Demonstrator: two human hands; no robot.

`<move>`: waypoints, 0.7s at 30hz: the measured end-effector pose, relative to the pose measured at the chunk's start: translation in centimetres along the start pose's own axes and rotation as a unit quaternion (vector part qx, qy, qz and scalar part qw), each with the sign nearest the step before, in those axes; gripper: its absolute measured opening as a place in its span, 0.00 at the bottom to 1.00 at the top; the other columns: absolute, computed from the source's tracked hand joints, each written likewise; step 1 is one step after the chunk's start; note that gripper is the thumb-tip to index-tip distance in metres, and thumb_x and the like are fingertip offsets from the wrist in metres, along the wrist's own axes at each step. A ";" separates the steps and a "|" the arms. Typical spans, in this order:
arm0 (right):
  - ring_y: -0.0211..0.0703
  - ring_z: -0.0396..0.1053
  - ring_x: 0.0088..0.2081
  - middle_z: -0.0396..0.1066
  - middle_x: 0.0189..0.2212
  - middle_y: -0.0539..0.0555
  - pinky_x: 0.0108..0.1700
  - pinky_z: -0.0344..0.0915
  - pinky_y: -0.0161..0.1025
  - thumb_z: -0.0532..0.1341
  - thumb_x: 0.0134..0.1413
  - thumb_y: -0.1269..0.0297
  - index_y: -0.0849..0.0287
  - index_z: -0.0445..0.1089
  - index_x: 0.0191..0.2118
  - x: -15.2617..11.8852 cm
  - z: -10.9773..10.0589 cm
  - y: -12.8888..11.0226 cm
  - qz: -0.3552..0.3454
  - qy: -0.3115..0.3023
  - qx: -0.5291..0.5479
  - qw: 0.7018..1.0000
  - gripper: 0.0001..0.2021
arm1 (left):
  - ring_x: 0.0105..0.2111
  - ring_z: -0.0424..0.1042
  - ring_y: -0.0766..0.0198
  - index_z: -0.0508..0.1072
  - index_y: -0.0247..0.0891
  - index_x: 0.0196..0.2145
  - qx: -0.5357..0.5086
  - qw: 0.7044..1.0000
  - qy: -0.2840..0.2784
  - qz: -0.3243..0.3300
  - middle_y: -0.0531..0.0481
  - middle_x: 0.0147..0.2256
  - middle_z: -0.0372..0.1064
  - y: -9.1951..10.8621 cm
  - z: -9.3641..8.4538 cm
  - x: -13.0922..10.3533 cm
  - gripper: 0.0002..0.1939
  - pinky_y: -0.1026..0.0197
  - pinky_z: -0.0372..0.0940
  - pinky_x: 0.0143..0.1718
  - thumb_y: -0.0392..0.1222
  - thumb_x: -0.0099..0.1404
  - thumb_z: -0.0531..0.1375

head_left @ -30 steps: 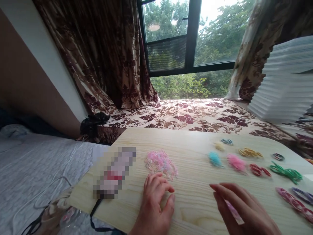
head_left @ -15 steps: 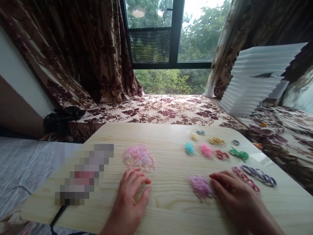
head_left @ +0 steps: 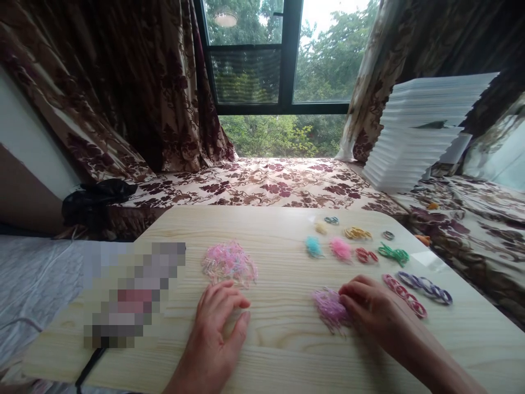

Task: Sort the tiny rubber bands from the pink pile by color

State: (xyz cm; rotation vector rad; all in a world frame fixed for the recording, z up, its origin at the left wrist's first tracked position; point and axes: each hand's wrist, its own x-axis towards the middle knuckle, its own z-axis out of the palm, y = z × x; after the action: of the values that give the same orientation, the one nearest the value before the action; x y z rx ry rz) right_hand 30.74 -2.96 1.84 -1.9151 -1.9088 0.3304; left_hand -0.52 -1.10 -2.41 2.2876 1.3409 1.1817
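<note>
My left hand (head_left: 219, 334) lies on the pale wooden table, thumb and fingers apart, holding nothing. Just beyond its fingertips is a loose pile of thin pink and pastel bands (head_left: 229, 262). My right hand (head_left: 369, 306) is at the right edge of a purple pile of similar thin bands (head_left: 330, 309). Its thumb and index finger are pinched together. Whatever may be between them is hidden or too small to make out. Just right of this hand lie a row of red-pink hair ties (head_left: 405, 295) and a row of purple-grey hair ties (head_left: 425, 287).
Farther back on the table (head_left: 279, 350) are small groups: blue (head_left: 314, 247), pink (head_left: 340, 249), red (head_left: 366, 255), green (head_left: 394, 253) and yellow (head_left: 357, 233). A blurred-out object with a black strap (head_left: 91, 366) lies left. White foam sheets (head_left: 422, 131) stand back right.
My right hand has risen slightly and shifted left over the purple pile's edge, its fingers still pinched. My left hand stays beside the pastel pile. The view has turned slightly right.
</note>
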 end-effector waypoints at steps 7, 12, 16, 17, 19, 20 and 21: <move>0.42 0.69 0.31 0.71 0.29 0.52 0.35 0.63 0.40 0.52 0.59 0.55 0.54 0.70 0.26 0.1 -0.8 -0.4 -0.033 -0.011 0.006 0.999 0.16 | 0.53 0.68 0.53 0.74 0.44 0.37 0.000 1.000 -0.004 -0.008 0.49 0.39 0.75 0.1 0.0 0.1 0.06 0.46 0.64 0.56 0.39 0.66 0.56; 0.41 0.69 0.29 0.72 0.29 0.52 0.35 0.66 0.40 0.51 0.60 0.54 0.54 0.68 0.25 -0.1 -1.3 -0.6 -0.035 -0.010 0.016 0.999 0.17 | 0.52 0.69 0.52 0.73 0.45 0.37 -0.001 1.000 0.000 -0.002 0.50 0.39 0.75 0.0 0.0 0.1 0.06 0.45 0.65 0.55 0.39 0.66 0.56; 0.41 0.70 0.29 0.73 0.28 0.53 0.34 0.67 0.38 0.51 0.59 0.53 0.54 0.69 0.25 -0.1 -1.7 -0.8 -0.032 -0.017 0.026 0.999 0.17 | 0.52 0.68 0.52 0.73 0.45 0.36 -0.003 1.000 -0.010 -0.005 0.50 0.39 0.75 0.2 -0.1 0.1 0.05 0.45 0.64 0.55 0.39 0.66 0.57; 0.41 0.71 0.30 0.73 0.28 0.53 0.33 0.67 0.38 0.51 0.59 0.53 0.54 0.69 0.25 -0.1 -1.8 -0.8 -0.032 -0.016 0.026 0.999 0.17 | 0.52 0.68 0.52 0.73 0.45 0.36 -0.004 1.000 -0.013 -0.006 0.50 0.39 0.75 0.2 -0.1 0.1 0.05 0.44 0.64 0.55 0.39 0.66 0.56; 0.41 0.71 0.29 0.74 0.28 0.52 0.33 0.67 0.37 0.51 0.59 0.51 0.53 0.70 0.26 0.0 -2.1 -0.7 -0.028 -0.006 0.022 0.999 0.18 | 0.52 0.69 0.52 0.73 0.45 0.36 -0.005 1.000 -0.016 -0.005 0.50 0.39 0.75 0.2 -0.1 0.2 0.06 0.44 0.63 0.55 0.39 0.66 0.56; 0.41 0.71 0.29 0.75 0.27 0.52 0.32 0.67 0.37 0.51 0.58 0.51 0.53 0.71 0.26 0.1 -2.3 -0.5 -0.023 0.002 0.017 1.000 0.18 | 0.52 0.69 0.52 0.73 0.45 0.37 -0.005 1.000 -0.016 -0.004 0.50 0.39 0.75 0.2 -0.1 0.2 0.06 0.44 0.63 0.55 0.38 0.66 0.56; 0.41 0.71 0.28 0.75 0.26 0.52 0.31 0.67 0.37 0.51 0.58 0.50 0.53 0.71 0.27 0.3 -2.5 -0.3 -0.016 0.011 0.012 1.000 0.18 | 0.52 0.69 0.52 0.73 0.45 0.37 -0.004 1.000 -0.014 -0.003 0.50 0.39 0.75 0.2 -0.1 0.2 0.06 0.44 0.64 0.55 0.38 0.66 0.56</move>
State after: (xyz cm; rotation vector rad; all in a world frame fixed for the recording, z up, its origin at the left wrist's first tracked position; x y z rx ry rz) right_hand 31.62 -2.94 4.24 -1.8633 -1.9112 0.3196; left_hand -0.41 -1.05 -2.17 2.2846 1.3296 1.1470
